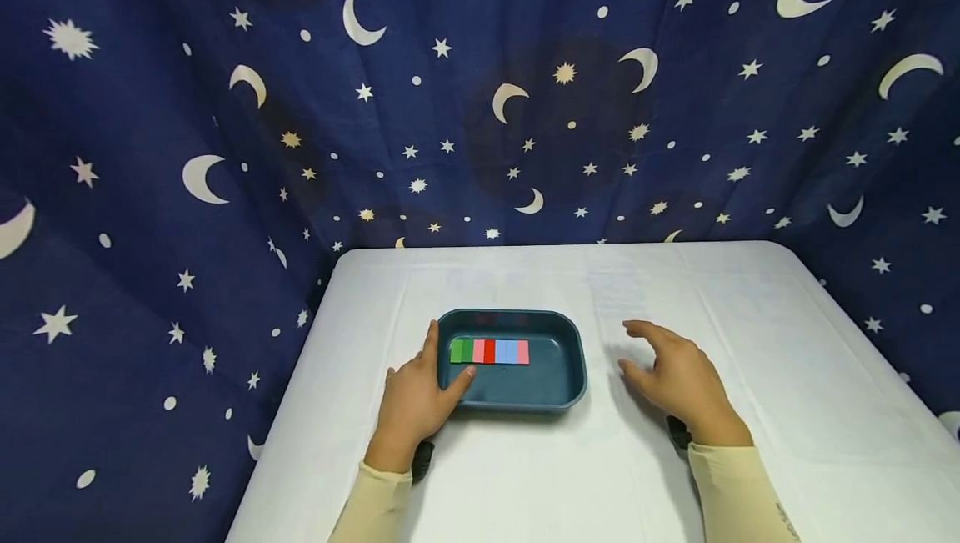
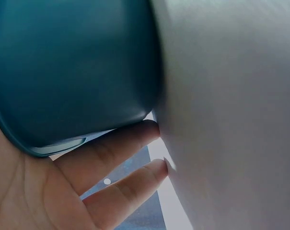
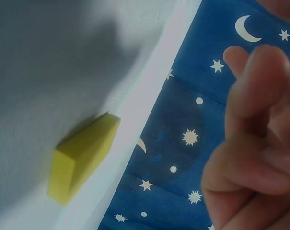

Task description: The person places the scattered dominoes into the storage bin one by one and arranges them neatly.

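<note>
A dark teal plastic tray [image 1: 517, 393] sits on the white table. Inside it, a row of thin coloured blocks [image 1: 490, 351] in green, pink, red and light blue lies side by side. My left hand [image 1: 411, 401] holds the tray's left end, thumb over the front rim and fingers along the outer wall; the left wrist view shows the tray's wall [image 2: 77, 67] against the palm. To the right of the tray, my right hand [image 1: 686, 376] hovers above the table with bent fingers and nothing in it. A yellow block [image 3: 82, 160] on the table shows only in the right wrist view.
The white cloth-covered table [image 1: 810, 376] has rounded far corners. A dark blue curtain [image 1: 450, 109] with moons and stars hangs behind it and at both sides. Dark wrist cameras sit under both wrists.
</note>
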Demonstrator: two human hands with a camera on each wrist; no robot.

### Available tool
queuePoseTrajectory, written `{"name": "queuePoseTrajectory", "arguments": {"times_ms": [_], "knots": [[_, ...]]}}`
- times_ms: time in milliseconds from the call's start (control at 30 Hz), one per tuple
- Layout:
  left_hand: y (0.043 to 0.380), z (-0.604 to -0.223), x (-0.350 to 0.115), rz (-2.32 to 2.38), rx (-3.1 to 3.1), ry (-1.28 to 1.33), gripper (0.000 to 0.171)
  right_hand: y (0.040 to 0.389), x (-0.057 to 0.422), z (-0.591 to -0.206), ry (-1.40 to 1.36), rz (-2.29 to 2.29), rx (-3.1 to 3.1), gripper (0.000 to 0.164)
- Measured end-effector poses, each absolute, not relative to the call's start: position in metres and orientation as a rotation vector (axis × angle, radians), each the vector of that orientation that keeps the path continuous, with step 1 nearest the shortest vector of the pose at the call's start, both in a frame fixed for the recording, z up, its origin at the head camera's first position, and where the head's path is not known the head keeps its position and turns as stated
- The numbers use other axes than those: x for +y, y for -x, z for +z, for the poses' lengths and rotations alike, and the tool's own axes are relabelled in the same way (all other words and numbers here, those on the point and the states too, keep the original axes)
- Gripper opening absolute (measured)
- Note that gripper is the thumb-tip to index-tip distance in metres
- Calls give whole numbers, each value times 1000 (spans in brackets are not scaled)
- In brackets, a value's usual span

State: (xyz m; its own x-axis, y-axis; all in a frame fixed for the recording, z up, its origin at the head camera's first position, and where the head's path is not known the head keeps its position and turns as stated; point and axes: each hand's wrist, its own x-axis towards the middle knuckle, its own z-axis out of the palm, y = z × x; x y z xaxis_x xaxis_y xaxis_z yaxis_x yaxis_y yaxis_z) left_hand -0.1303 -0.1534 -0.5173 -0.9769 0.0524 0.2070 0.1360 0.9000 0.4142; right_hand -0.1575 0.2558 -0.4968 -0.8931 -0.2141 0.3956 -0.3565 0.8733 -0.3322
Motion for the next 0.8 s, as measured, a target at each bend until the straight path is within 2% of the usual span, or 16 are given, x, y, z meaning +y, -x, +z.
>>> {"name": "queuePoseTrajectory", "arguments": {"times_ms": [500,800], "knots": [[132,-516,-152,-658,-2892,142,108,156,272,-490,-378,628,-2792,59],[132,-516,-151,-652,-2886,141,109,152,312,-479,-202,769,-3077,80]]}}
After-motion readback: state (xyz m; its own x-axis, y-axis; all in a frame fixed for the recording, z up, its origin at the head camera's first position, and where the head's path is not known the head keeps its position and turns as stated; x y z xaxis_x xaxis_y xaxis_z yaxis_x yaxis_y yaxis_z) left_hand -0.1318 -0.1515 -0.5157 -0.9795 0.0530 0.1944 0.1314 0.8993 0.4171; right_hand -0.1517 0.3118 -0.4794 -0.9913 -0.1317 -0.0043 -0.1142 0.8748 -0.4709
